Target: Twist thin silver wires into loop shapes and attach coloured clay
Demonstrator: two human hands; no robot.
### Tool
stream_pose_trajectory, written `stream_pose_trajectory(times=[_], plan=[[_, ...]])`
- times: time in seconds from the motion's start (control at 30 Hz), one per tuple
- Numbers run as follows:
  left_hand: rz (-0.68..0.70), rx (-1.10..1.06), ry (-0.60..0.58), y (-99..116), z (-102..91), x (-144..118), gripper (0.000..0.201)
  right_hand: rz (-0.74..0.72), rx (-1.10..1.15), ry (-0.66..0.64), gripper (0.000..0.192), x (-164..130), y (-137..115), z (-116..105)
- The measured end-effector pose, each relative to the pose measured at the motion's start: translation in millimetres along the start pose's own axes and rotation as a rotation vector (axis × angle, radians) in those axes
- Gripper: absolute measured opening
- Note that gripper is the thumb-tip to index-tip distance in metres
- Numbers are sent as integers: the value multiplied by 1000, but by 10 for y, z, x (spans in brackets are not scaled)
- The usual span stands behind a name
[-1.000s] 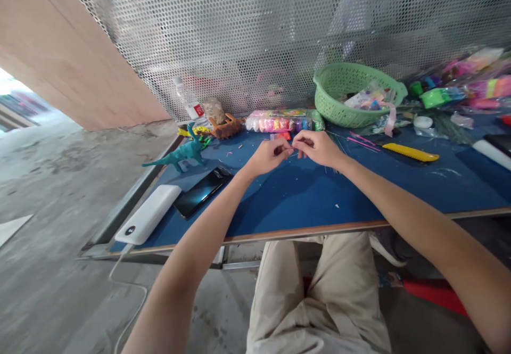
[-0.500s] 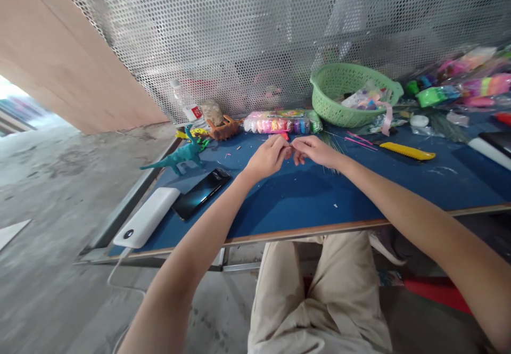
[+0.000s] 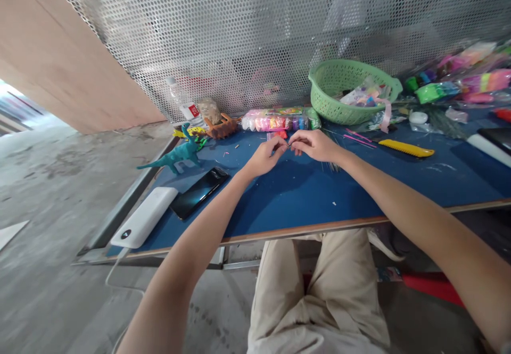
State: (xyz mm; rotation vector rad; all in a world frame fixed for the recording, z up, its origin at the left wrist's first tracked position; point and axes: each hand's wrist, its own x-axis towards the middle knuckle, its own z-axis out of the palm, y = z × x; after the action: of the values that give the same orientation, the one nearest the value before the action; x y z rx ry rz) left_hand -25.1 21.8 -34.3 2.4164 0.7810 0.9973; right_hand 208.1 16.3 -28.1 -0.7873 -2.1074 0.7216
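My left hand [image 3: 268,156] and my right hand [image 3: 312,145] meet fingertip to fingertip above the blue tabletop [image 3: 287,199]. Both are closed in a pinch around something too small to make out. Just behind them lies a clear pack of coloured modelling clay [image 3: 275,121], with a small red piece [image 3: 280,134] in front of it. Thin wire-like strands [image 3: 330,165] lie beneath my right wrist. To the right are pink sticks [image 3: 360,139] and a yellow utility knife [image 3: 406,148].
A teal dinosaur figure [image 3: 175,157], a brown figure [image 3: 221,128] and a plastic bottle [image 3: 184,101] stand at left. A phone [image 3: 200,192] and a white power bank [image 3: 144,217] lie nearer. A green basket [image 3: 339,113] holds wrapped bits. Perforated metal [image 3: 239,34] rises behind.
My left fingers have opened out slightly from a tighter curl, and the fingertips of both hands still meet. The view has shifted a little; the things on the table have not moved.
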Motion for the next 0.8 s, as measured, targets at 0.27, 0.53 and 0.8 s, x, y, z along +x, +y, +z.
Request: stream_pose_trajectory(times=[0.27, 0.53, 0.8], plan=[[-72, -174, 20, -7, 21, 3, 26, -33, 52, 61, 19, 15, 28, 35], [-71, -110, 50, 61, 34, 3, 28, -12, 51, 58, 23, -14, -32, -1], [-37, 25, 27, 43, 56, -10, 19, 21, -27, 55, 27, -5, 14, 29]])
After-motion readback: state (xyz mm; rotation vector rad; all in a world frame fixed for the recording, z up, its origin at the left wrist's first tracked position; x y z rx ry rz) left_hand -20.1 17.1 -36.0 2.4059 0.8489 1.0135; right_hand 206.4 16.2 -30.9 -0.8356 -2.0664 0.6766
